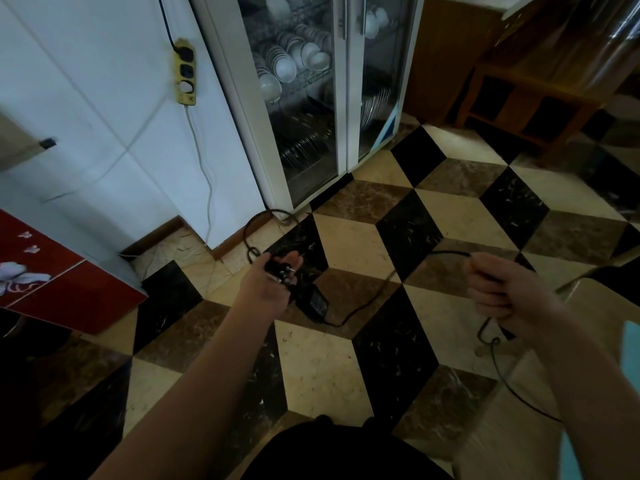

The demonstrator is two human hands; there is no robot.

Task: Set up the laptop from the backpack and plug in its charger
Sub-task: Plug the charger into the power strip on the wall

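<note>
My left hand [268, 284] holds the charger's black plug [282, 269], its metal prongs showing, above the tiled floor. The black power brick [317, 303] hangs just below and right of that hand. A black cable [372, 299] runs from the brick toward my right hand [500, 289], which grips the cord in a curled fist. More cord [502, 368] trails down below the right hand. A yellow power strip [185, 74] is fixed on the white wall, upper left, with two black plugs in its upper sockets. No laptop or backpack is visible.
A glass-door cabinet [341, 98] full of bowls and plates stands beyond the hands. A red cabinet [62, 282] sits at left, a wooden table [540, 95] at upper right, and a pale table edge [585, 292] at right. A thin white cord [207, 181] hangs from the strip.
</note>
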